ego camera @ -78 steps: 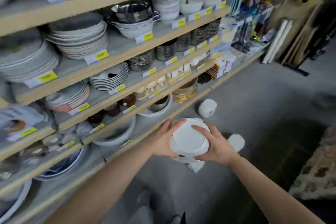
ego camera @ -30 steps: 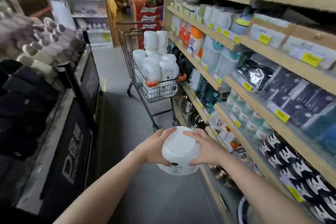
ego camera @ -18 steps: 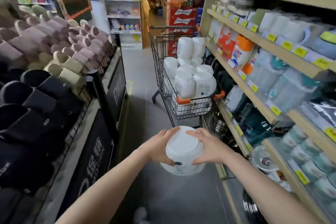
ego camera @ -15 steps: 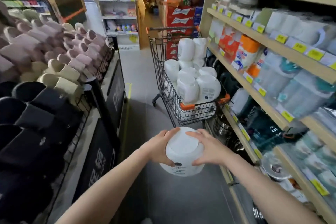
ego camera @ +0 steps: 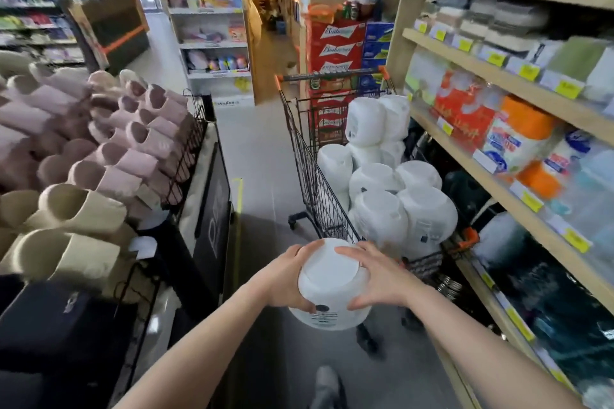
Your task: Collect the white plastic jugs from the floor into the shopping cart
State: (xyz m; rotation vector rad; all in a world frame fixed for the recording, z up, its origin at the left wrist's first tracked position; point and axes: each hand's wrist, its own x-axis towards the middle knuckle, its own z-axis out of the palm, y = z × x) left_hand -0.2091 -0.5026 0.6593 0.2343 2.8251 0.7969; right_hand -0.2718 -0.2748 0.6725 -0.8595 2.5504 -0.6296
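Both hands, left hand (ego camera: 285, 279) and right hand (ego camera: 378, 279), clasp one round white plastic jug (ego camera: 329, 289) with curled fingers, steadying its bulk; the black wire shopping cart (ego camera: 312, 169), piled with jugs, stands at twelve o'clock.

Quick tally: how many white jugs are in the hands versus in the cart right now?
White jug held between the left hand and right hand: 1
White jugs visible in the shopping cart: about 9; more may be hidden beneath
Total visible: about 10
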